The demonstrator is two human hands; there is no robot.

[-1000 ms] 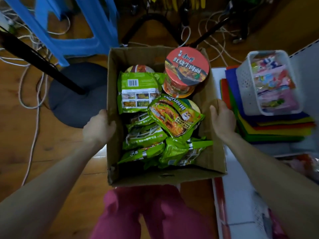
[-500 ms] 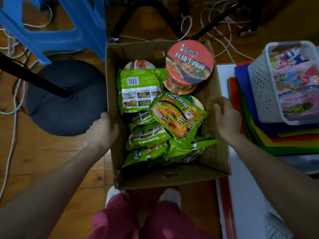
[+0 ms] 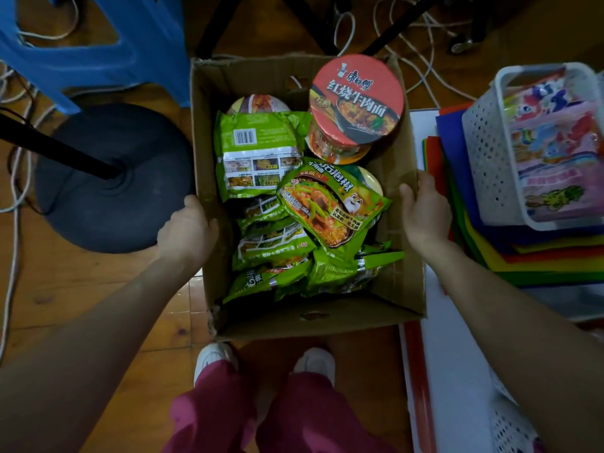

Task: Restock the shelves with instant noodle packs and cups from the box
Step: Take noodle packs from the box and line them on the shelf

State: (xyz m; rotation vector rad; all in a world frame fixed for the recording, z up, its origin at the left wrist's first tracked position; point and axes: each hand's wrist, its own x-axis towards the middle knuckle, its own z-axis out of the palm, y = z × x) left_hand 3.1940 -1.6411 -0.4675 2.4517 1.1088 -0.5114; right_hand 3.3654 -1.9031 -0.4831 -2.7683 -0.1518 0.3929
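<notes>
Left hand (image 3: 187, 231) and right hand (image 3: 425, 213) fingers grasping box (image 3: 313, 317) side edges — noodle packs (image 3: 330, 204) inside, shelf (image 3: 457, 371) just right

A wooden floor (image 3: 81, 289) carried the cardboard box (image 3: 313, 317), a round black stand base (image 3: 108, 181) to its left, a blue stool (image 3: 98, 50) and loose white cables (image 3: 421, 70) behind. At the right, a white shelf (image 3: 457, 371) bore stacked coloured sheets (image 3: 539, 256) under a white basket (image 3: 487, 148)
</notes>
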